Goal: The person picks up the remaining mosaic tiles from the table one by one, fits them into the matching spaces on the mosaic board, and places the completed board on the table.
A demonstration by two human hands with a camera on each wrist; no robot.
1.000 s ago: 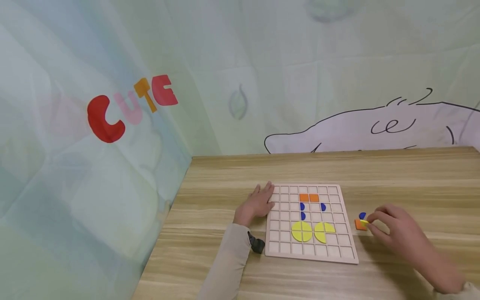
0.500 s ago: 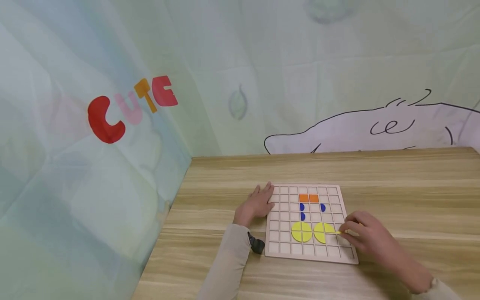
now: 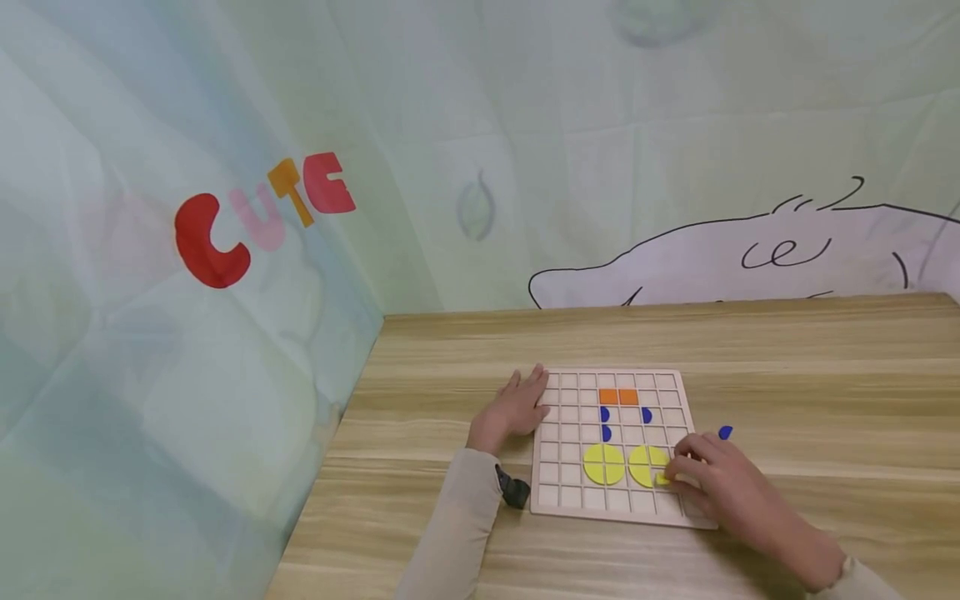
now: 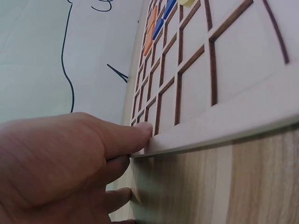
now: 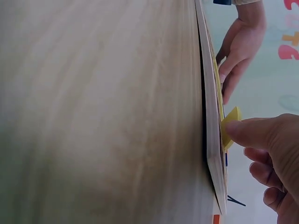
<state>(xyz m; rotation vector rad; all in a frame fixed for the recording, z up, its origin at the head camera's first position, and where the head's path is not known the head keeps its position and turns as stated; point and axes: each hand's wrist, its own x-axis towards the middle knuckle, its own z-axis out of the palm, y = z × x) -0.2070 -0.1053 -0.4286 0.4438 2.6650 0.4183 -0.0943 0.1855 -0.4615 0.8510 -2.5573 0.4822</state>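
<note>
My right hand pinches a yellow quarter-circle piece over the lower right of a pale wooden grid board. In the right wrist view the yellow piece stands tilted at the board, under the thumb. Beside it lie yellow quarter circles with one quarter lacking; to their left is a full yellow circle. My left hand rests at the board's left edge, fingers extended; in the left wrist view its thumb presses on the rim.
Two orange squares and several blue half circles sit in the grid. A loose blue half circle lies on the wooden table, right of the board. A printed curtain stands behind the table.
My right hand has moved left with the yellow quarter circle, from beside the loose pieces to over the grid. The loose orange piece is now hidden behind that hand. The left hand stays put.
</note>
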